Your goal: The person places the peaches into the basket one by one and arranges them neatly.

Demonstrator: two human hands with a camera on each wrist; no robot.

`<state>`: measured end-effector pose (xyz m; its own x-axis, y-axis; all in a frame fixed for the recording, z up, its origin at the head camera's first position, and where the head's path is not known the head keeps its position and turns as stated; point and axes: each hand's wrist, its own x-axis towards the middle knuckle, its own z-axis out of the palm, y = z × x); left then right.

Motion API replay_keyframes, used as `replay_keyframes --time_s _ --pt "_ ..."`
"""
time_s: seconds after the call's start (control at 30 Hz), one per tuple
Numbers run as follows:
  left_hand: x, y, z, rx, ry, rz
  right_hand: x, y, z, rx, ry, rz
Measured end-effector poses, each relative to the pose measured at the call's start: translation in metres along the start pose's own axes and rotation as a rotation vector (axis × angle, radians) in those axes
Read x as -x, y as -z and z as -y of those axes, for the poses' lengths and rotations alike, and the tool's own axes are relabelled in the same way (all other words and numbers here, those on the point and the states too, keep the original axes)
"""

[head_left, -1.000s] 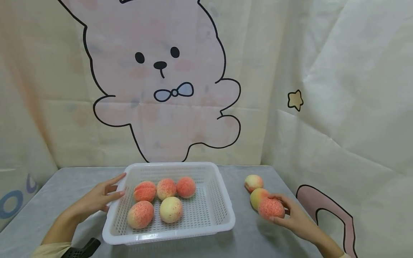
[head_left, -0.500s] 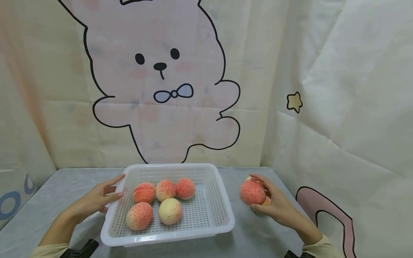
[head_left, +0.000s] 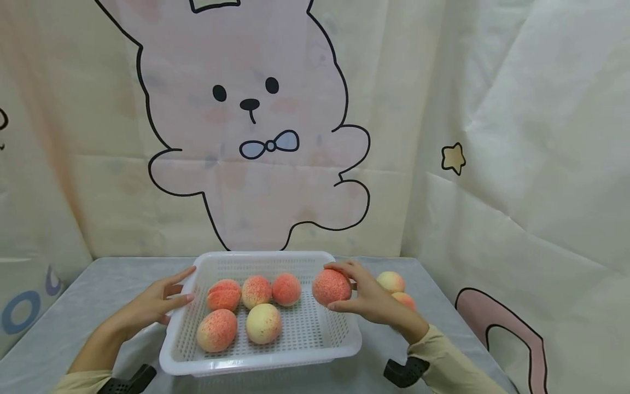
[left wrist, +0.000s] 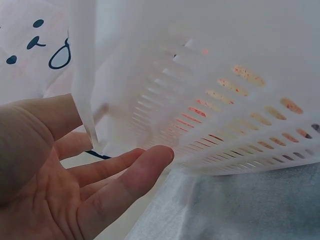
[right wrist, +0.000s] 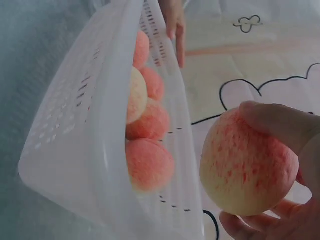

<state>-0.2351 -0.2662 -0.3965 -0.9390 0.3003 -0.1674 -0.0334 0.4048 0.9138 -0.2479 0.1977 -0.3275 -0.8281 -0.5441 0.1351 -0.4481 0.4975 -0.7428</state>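
- The red peach [head_left: 332, 287] is right of centre in the head view, seen against the right end of the basket [head_left: 261, 359]; how high it sits above the floor of the basket I cannot tell
- The right hand [head_left: 366, 295] pinches it, thumb on the near side and fingers round the far side, probably because a round, smooth thing needs support from opposite sides
- Within the basket, a creased peach [head_left: 223, 295], a speckled peach [head_left: 256, 291] and a small red peach [head_left: 286, 289] form a back row, with a large peach [head_left: 216, 330] and a pale peach [head_left: 263, 323] in front; they gather toward the left, which leaves bare mesh below the held one
- The left hand [head_left: 155, 301] is at the left side of the basket, thumb and fingers spread, one finger passing behind the lip in the left wrist view; it seems placed there to steady the basket
- At lower right of the head view, a yellowish peach [head_left: 391, 282] and an orange peach [head_left: 403, 300], partly hidden by the right arm, lie on the grey bench [head_left: 133, 273]
- Behind, a bear drawing [head_left: 251, 180] fills the upper middle of the backdrop
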Motion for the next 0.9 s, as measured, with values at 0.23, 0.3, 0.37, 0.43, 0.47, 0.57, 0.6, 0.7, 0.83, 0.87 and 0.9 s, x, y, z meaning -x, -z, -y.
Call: replay_keyframes --time_s 0.23,0.3,0.37,0.43,0.47,0.57,0.6,0.7,0.83,0.87,0.9 --pt "0.0 0.0 0.0 0.002 0.01 -0.006 -0.033 -0.031 -0.004 0.013 -0.085 0.103" --pt "0.0 0.0 0.001 -0.001 0.006 -0.003 -0.038 -0.039 -0.006 0.026 -0.103 0.134" --pt "-0.001 0.0 0.001 -0.002 0.006 -0.002 -0.041 -0.045 -0.007 0.051 -0.107 0.152" --pt "-0.001 0.0 0.001 0.004 -0.002 0.004 -0.044 -0.05 -0.007 0.083 -0.09 0.159" --pt "-0.001 0.0 0.002 0.005 -0.003 0.003 -0.045 -0.052 -0.006 0.103 -0.083 0.158" --pt "-0.001 0.001 0.001 0.007 -0.001 -0.002 -0.047 -0.061 -0.003 0.18 -0.085 0.148" --pt "-0.001 0.001 0.001 0.005 -0.009 0.0 -0.048 -0.063 -0.002 0.202 -0.091 0.147" --pt "-0.001 0.001 0.001 -0.001 -0.013 -0.003 -0.048 -0.071 -0.001 0.24 -0.122 0.157" --pt "-0.001 0.001 0.0 0.011 -0.02 0.009 -0.05 -0.076 -0.001 0.266 -0.136 0.182" --pt "-0.002 0.001 0.0 0.016 -0.017 0.01 -0.05 -0.076 0.0 0.274 -0.137 0.192" --pt "-0.002 0.001 -0.001 0.021 -0.013 0.009 -0.05 -0.077 0.001 0.278 -0.138 0.204"
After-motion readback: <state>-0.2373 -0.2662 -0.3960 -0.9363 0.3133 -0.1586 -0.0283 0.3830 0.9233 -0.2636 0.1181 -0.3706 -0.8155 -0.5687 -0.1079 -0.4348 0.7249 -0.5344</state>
